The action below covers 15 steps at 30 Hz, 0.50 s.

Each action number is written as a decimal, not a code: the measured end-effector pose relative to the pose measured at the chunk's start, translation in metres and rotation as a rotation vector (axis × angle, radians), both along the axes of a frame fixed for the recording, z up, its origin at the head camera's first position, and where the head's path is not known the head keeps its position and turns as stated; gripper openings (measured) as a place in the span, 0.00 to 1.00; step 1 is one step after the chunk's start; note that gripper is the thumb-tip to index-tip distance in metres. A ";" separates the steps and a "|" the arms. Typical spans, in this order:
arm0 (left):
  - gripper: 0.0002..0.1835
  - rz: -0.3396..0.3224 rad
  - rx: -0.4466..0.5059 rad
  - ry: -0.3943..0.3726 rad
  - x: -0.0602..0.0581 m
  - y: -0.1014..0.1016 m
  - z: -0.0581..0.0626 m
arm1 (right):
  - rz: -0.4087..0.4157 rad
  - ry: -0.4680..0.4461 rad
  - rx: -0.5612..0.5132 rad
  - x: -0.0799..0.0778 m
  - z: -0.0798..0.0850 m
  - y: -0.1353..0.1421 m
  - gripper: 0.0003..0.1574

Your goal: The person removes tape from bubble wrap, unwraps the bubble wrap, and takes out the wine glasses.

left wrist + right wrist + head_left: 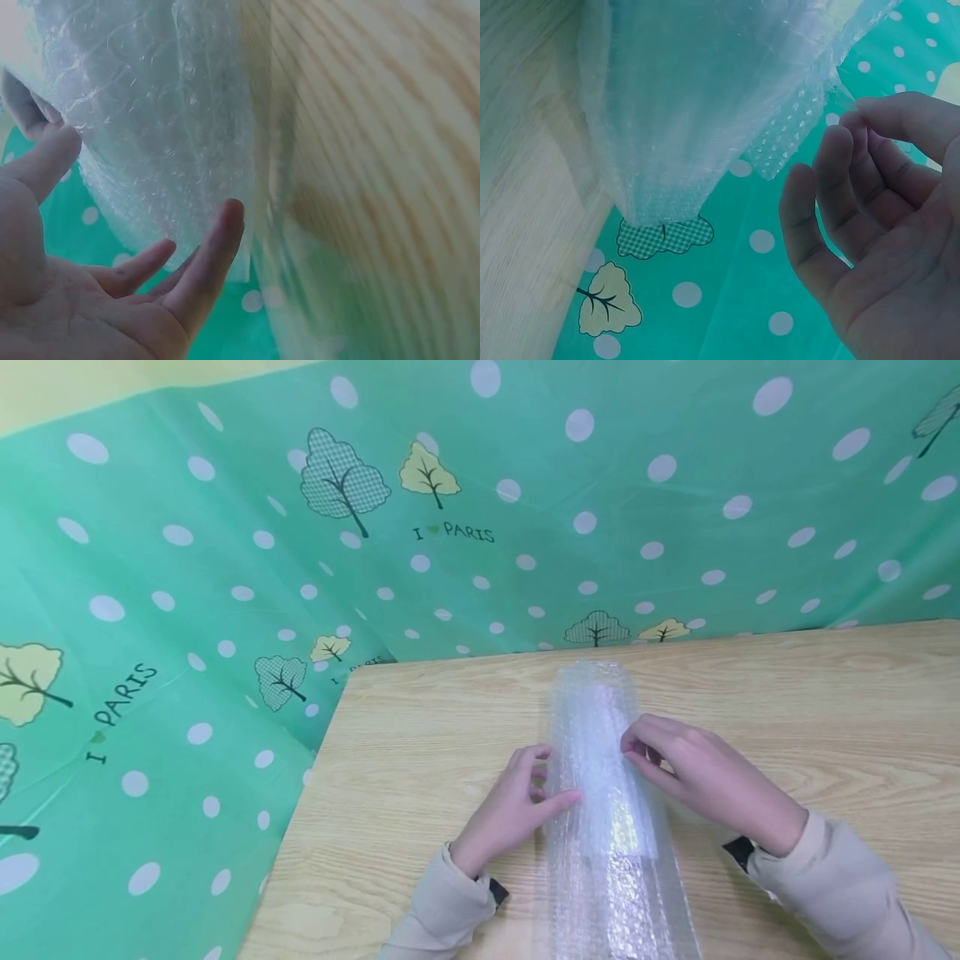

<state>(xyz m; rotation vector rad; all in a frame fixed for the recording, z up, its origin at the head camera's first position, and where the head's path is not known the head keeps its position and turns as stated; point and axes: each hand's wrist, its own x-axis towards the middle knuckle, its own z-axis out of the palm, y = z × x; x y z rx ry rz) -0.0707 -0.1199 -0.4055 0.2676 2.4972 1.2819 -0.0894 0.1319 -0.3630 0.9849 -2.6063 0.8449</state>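
Note:
A long bundle of clear bubble wrap (600,777) lies lengthwise on the wooden table, its near end running out of the head view. Something pale and flat shows through the layers; its kind is hidden by the wrap. On the left side my left hand (513,814) has its fingers spread along the bundle, thumb resting on top. The left wrist view shows those loose fingers (214,262) against the wrap. From the right, my right hand (697,768) pinches an edge of the wrap between thumb and forefinger. That lifted edge (787,131) stands out from the bundle in the right wrist view.
The light wooden table (420,718) extends to both sides of the bundle. A green cloth (465,460) with white dots and tree prints hangs behind the table and along its left side. Dark bands show at both sleeve cuffs (780,864).

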 end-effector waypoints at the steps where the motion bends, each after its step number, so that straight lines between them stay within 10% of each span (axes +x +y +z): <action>1: 0.44 -0.001 -0.001 0.001 0.000 0.000 0.000 | -0.001 0.000 -0.001 0.000 0.000 0.000 0.06; 15: 0.43 -0.030 -0.097 0.200 0.005 -0.001 0.013 | 0.014 -0.005 -0.028 -0.001 -0.002 -0.001 0.09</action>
